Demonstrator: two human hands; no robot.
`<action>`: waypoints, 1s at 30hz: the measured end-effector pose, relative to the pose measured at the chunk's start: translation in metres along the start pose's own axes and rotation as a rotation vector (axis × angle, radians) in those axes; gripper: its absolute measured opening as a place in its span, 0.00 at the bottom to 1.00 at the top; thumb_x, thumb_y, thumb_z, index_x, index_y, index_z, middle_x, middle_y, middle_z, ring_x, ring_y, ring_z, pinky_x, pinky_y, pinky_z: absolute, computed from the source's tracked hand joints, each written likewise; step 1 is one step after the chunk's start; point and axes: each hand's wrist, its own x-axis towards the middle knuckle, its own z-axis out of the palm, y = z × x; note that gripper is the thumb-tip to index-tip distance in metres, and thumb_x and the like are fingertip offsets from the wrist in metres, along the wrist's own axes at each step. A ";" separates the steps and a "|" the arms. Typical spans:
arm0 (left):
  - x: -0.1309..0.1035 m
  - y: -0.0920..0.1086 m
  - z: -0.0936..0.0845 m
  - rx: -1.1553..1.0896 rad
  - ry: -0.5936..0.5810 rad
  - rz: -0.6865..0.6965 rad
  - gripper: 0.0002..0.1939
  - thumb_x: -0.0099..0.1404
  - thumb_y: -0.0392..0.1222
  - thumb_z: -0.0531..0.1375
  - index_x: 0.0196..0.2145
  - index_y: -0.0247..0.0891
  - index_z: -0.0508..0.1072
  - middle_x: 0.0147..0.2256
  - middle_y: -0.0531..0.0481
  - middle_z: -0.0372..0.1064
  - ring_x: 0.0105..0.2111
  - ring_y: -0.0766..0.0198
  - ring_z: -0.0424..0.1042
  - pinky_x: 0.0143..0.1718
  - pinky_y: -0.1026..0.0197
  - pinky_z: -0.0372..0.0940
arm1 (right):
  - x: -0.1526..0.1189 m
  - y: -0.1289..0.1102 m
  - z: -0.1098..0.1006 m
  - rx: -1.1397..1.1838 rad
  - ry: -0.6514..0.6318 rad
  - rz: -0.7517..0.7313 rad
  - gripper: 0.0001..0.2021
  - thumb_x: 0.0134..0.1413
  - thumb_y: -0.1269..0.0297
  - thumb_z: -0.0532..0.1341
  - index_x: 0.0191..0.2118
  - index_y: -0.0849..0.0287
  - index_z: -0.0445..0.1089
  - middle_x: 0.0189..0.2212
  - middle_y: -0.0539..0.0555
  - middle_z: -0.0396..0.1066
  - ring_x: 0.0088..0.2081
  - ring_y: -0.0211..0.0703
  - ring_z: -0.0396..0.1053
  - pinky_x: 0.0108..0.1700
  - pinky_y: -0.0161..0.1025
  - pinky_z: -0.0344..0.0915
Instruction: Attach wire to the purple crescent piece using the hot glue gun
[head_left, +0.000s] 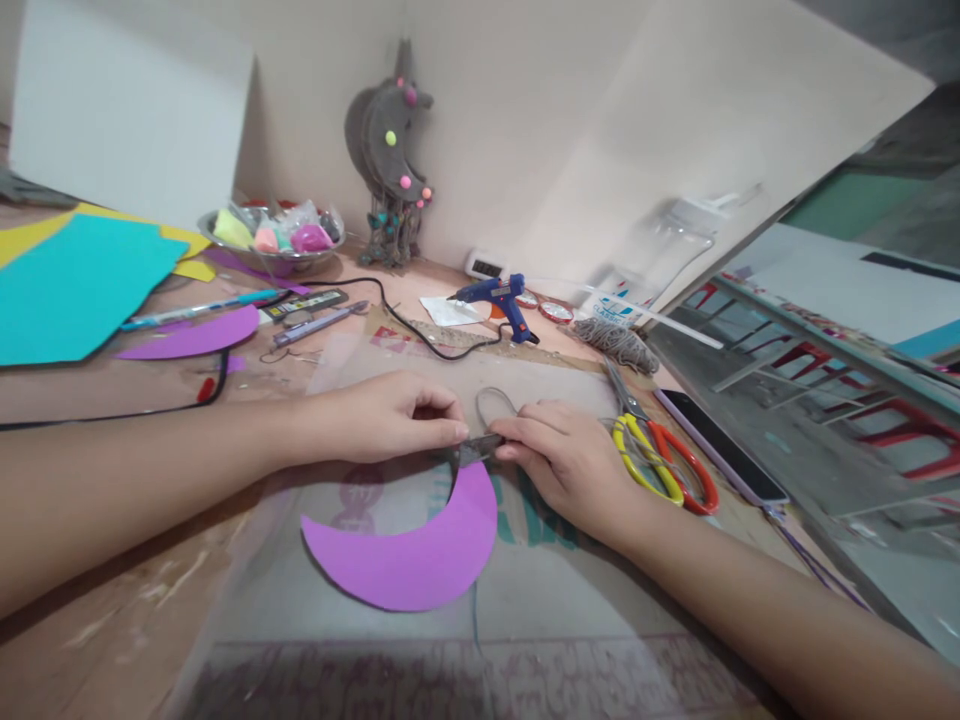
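1 metal bowl (pixel 300 263) at the back left of the bench (pixel 142 625) holds small plastic bags of yellow, peach and magenta material, with teal and dark bits among them. At the back right is 1 clear plastic container (pixel 679 243); its contents are too blurred to tell.

The purple crescent (pixel 420 565) lies between the 2 hands, smooth and flat, its left point bare and its upper right end covered in gray yarn (pixel 471 452). The left hand (pixel 382 415) pinches that end between thumb and finger. The right hand (pixel 574 460) pinches the yarn just beside it, a thin loop rising between them. Scissors (pixel 660 440) lie open near the right wrist.
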 end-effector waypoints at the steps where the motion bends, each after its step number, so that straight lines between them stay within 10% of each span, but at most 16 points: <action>1: 0.000 0.001 0.000 -0.009 0.003 -0.007 0.14 0.63 0.47 0.52 0.27 0.35 0.68 0.22 0.57 0.59 0.23 0.71 0.59 0.24 0.69 0.54 | -0.001 0.000 0.000 0.026 0.000 0.035 0.13 0.62 0.61 0.51 0.39 0.62 0.69 0.26 0.54 0.68 0.29 0.40 0.63 0.32 0.36 0.57; 10: 0.001 0.003 0.002 -0.055 0.127 0.035 0.12 0.63 0.43 0.53 0.26 0.35 0.68 0.21 0.57 0.60 0.22 0.72 0.59 0.25 0.69 0.54 | 0.000 -0.011 -0.009 0.453 0.010 0.485 0.11 0.51 0.56 0.60 0.32 0.61 0.68 0.22 0.49 0.67 0.23 0.35 0.62 0.25 0.31 0.57; 17: 0.001 -0.001 0.003 -0.013 0.273 0.046 0.12 0.64 0.44 0.52 0.28 0.35 0.68 0.24 0.56 0.64 0.24 0.70 0.62 0.26 0.67 0.56 | 0.003 -0.016 -0.009 0.566 -0.078 0.541 0.09 0.50 0.61 0.60 0.25 0.60 0.70 0.21 0.49 0.68 0.23 0.33 0.61 0.25 0.31 0.56; 30: 0.001 0.000 0.004 0.094 0.181 0.007 0.15 0.62 0.47 0.53 0.25 0.35 0.68 0.22 0.55 0.63 0.24 0.68 0.62 0.25 0.67 0.54 | 0.002 -0.019 0.000 0.599 -0.153 0.532 0.13 0.54 0.58 0.57 0.25 0.61 0.67 0.19 0.47 0.62 0.21 0.31 0.56 0.23 0.29 0.54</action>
